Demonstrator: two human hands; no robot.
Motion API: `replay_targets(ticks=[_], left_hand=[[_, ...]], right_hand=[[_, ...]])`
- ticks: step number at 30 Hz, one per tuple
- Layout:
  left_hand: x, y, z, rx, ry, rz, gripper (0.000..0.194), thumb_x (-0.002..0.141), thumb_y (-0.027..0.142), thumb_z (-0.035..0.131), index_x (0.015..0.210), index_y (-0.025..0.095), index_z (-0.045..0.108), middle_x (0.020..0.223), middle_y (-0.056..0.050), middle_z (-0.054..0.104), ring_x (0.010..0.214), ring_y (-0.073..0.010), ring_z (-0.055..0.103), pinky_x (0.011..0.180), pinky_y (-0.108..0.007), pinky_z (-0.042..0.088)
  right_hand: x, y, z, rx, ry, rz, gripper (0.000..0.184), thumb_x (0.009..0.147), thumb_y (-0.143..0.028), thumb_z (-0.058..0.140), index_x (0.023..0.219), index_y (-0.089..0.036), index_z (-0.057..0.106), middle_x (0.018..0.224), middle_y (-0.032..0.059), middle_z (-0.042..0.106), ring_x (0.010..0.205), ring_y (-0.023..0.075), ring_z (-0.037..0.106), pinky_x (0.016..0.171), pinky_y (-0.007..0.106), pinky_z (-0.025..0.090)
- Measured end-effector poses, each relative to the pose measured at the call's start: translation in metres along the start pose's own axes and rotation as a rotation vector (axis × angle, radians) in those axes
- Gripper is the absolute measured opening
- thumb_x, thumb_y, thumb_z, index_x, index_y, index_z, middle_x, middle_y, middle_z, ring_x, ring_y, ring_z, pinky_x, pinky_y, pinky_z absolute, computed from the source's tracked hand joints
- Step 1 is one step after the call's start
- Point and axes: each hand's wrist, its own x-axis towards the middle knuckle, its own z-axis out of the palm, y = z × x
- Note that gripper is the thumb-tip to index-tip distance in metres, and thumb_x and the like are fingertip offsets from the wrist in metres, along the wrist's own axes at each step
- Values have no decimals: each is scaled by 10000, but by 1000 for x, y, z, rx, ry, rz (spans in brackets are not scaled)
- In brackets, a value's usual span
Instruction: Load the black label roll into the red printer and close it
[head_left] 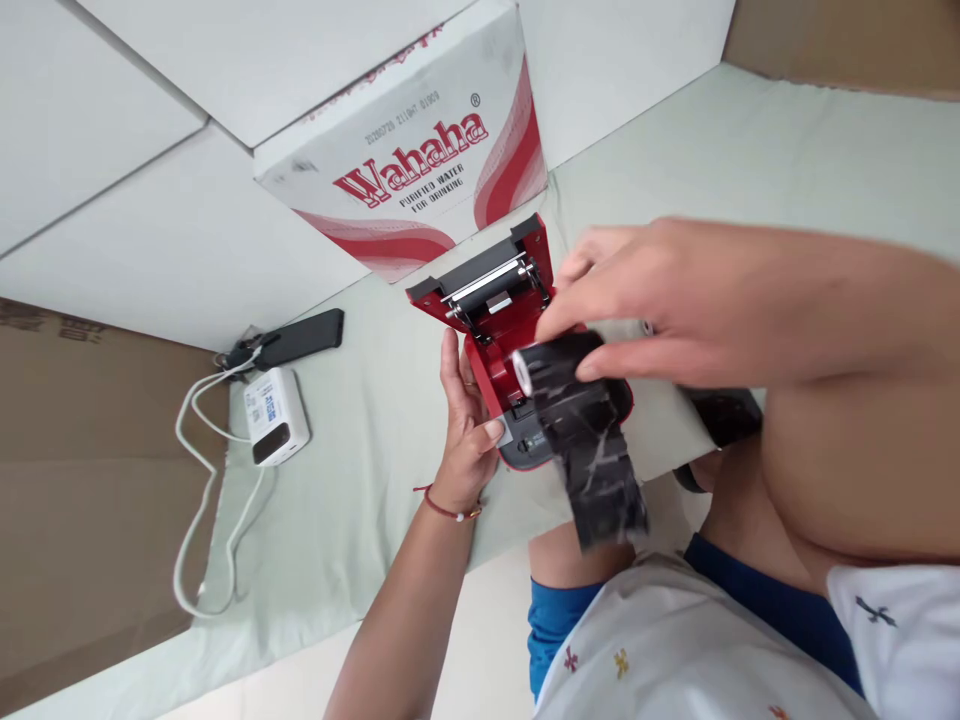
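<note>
A small red printer lies on the pale green cloth with its lid swung open toward the far side, the roller bar showing. My left hand grips the printer's left side, thumb on its dark front edge. My right hand holds a roll of paper printed black, pinched between fingers and thumb just above the open compartment. A loose strip of the black paper hangs from the roll toward me.
A Wahaha water carton stands right behind the printer. To the left lie a black phone and a white power bank with a white cable. Brown cardboard borders the cloth on the left.
</note>
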Motion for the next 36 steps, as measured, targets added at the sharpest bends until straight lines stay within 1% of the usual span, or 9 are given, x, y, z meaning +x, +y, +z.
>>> replay_targets(ticks=[4,9,14,19,24,26,28,32,36], left_hand=[[2,-1,-2,0,7,-1,1058,835,609,915,1725,529,348,1867,22,312,1790,-397,188,1459,-625,225],[3,0,-3,3,13,-15,1025,806,614,928,1696,498,432,1858,23,316,1786,-405,181,1466,-609,211],[2,-1,-4,-7,28,-31,974,802,595,920,1667,474,489,1818,10,392,1743,-411,289,1446,-610,267],[2,-2,-6,14,31,-29,972,797,615,907,1662,473,486,1774,-5,438,1696,-408,375,1404,-602,366],[3,-2,-6,29,35,-30,949,789,638,904,1640,488,511,1719,-9,483,1651,-412,438,1368,-600,426],[3,-1,-6,30,33,-28,947,793,636,902,1642,487,508,1716,-12,485,1652,-416,436,1368,-605,422],[2,-1,-5,30,27,-26,947,806,635,894,1651,488,494,1731,-12,473,1671,-421,413,1378,-613,405],[3,-2,-3,16,42,-17,964,796,616,910,1655,500,489,1790,24,417,1747,-409,281,1427,-598,327],[3,-2,-1,-2,56,0,988,782,606,929,1659,519,481,1821,46,394,1763,-402,258,1445,-595,286]], right_hand=[[-20,44,-15,-42,25,229,323,1024,-260,711,1322,-272,837,1277,29,823,1098,209,720,942,367,497],[-2,99,18,-59,-126,378,368,998,-233,699,1345,-225,820,1224,73,837,1043,261,759,908,380,544],[-1,116,33,-24,-161,369,481,961,-294,702,1435,-266,778,1379,74,798,1193,304,754,964,403,570],[-15,129,34,-102,-292,461,402,881,-282,776,1278,-249,826,1176,63,831,968,258,754,789,356,542],[-14,114,31,-66,-374,439,296,871,-138,766,1149,-201,848,1072,35,840,886,184,737,768,300,508],[-25,105,17,15,-356,410,260,985,-218,693,1184,-156,849,1147,44,845,952,155,746,830,295,495],[-42,96,-3,92,-300,377,438,1088,-363,511,1229,-114,844,1233,52,833,1040,142,739,881,327,469],[-61,70,-26,245,-130,58,463,1024,-469,631,1382,-234,806,1327,-13,811,1118,133,713,933,325,456],[-27,29,-6,259,-57,-124,363,1032,-268,720,1384,-266,807,1301,16,815,1073,156,715,915,279,488]])
